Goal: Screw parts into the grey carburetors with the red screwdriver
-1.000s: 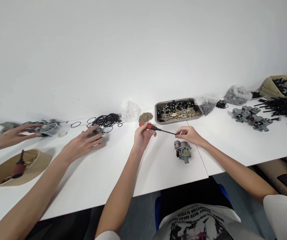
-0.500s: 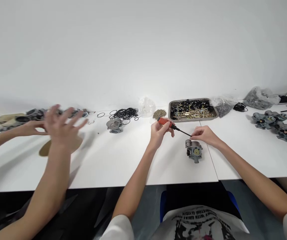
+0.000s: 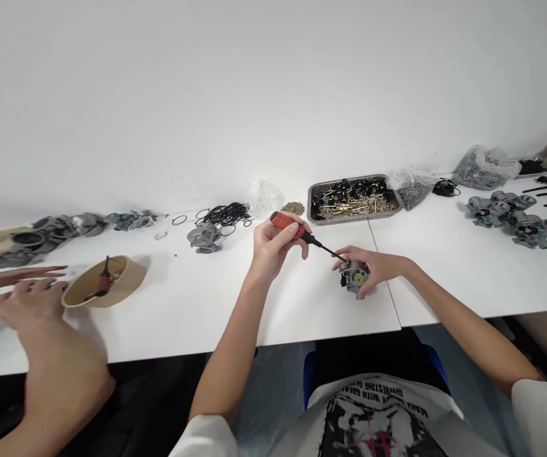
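Note:
My left hand (image 3: 277, 246) is closed around the red handle of a screwdriver (image 3: 287, 222). The dark shaft slants down to the right, and its tip is at the top of a grey metal carburetor (image 3: 352, 282). Fingers of my right hand (image 3: 379, 270) wrap the carburetor from above and the right, gripping it on the white table. A small brass-coloured bit shows at the screwdriver's tip, too small to name. Part of the carburetor's top and right side is hidden by my fingers.
Behind my hands are a metal tray (image 3: 312, 198) of brass and black parts, a brass pile (image 3: 293, 208) and black rings (image 3: 226, 214). More carburetors (image 3: 502, 212) stand right. At left, a co-worker's hands (image 3: 30, 301) are beside a round container (image 3: 133, 279) holding a screwdriver.
My right hand has gone from pinching at the screwdriver's tip to gripping the carburetor. The screwdriver's tip has come down onto its top. The co-worker's hands have moved left, uncovering the round container.

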